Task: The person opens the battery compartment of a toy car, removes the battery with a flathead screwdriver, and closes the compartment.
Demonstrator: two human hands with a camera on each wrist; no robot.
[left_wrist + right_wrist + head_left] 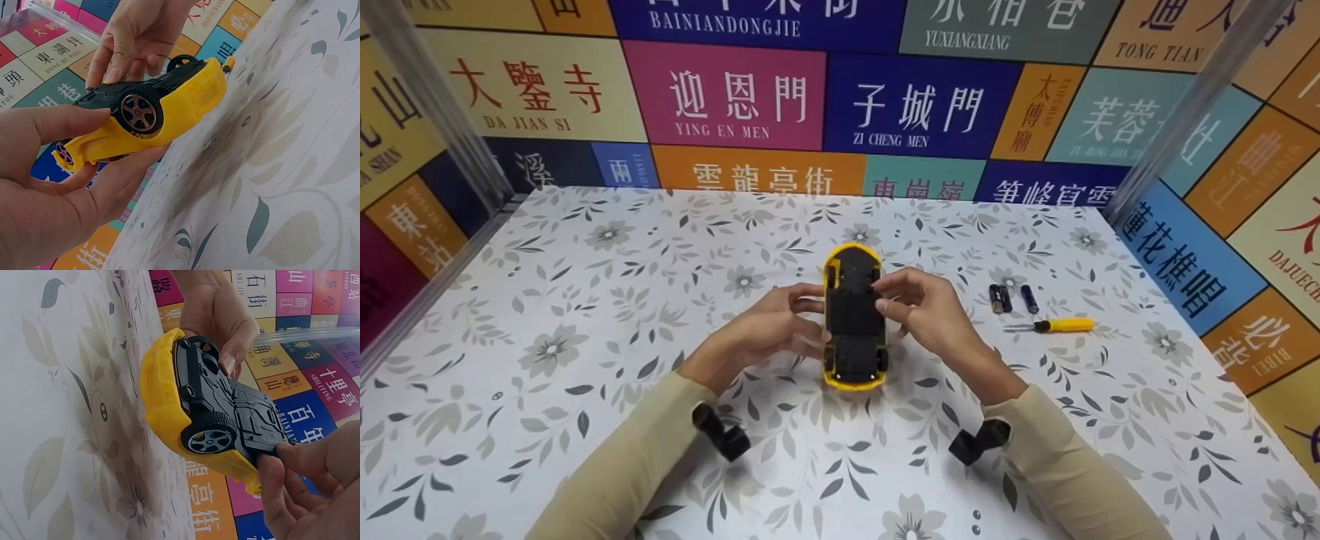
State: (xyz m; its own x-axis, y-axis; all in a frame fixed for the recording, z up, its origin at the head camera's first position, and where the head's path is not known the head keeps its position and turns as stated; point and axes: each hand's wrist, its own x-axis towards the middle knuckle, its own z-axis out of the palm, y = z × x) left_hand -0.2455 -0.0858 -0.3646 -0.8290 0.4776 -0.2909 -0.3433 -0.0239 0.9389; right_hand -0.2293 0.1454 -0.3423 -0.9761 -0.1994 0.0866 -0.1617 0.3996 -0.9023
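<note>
A yellow toy car (854,315) is held upside down above the table, its black underside turned up toward the head view. My left hand (769,322) grips it along one side; in the left wrist view the thumb lies on the black underside and the fingers on the yellow body. On the opposite side, my right hand (930,307) holds the car's edge, thumb and forefinger close together at the underside in the right wrist view. Black wheels (209,440) with spoked hubs show at the car's sides. The right hand's other fingertips are partly hidden.
Right of the hands lie a few small dark batteries (1029,299) and a screwdriver (1065,325) with a yellow handle. A flower-patterned cloth (660,247) covers the table. Upright panels with colourful lettered signs (727,97) stand at the back and sides.
</note>
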